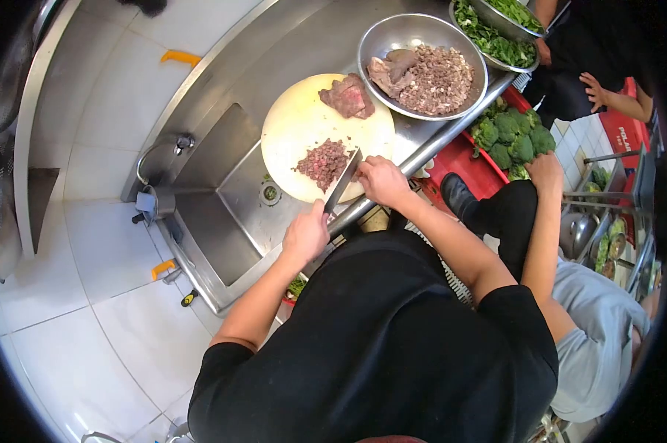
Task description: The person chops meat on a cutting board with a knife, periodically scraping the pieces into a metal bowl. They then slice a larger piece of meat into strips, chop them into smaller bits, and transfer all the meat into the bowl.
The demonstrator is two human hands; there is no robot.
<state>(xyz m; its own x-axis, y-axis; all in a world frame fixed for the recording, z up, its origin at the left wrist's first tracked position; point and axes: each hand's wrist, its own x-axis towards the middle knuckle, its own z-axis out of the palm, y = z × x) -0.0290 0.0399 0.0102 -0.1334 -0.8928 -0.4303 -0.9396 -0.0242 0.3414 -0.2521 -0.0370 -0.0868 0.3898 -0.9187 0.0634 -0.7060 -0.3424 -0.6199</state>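
In the head view, the chopped meat (322, 164) is dark reddish brown, finely cut and loosely heaped on the lower half of a round, pale cutting board (289, 122). There is one knife (341, 184), its handle wrapped by the left hand (306, 235). The right hand (383, 181) has fingers curled beside the blade; whether they pinch anything, I cannot tell. One meat slab (348, 97) lies higher on the board. Around them are one bowl (383, 40) of chopped meat and larger pieces, two bowls of greens (497, 22) and broccoli (507, 136) in a red crate (451, 164). The board partly covers the sink (189, 221).
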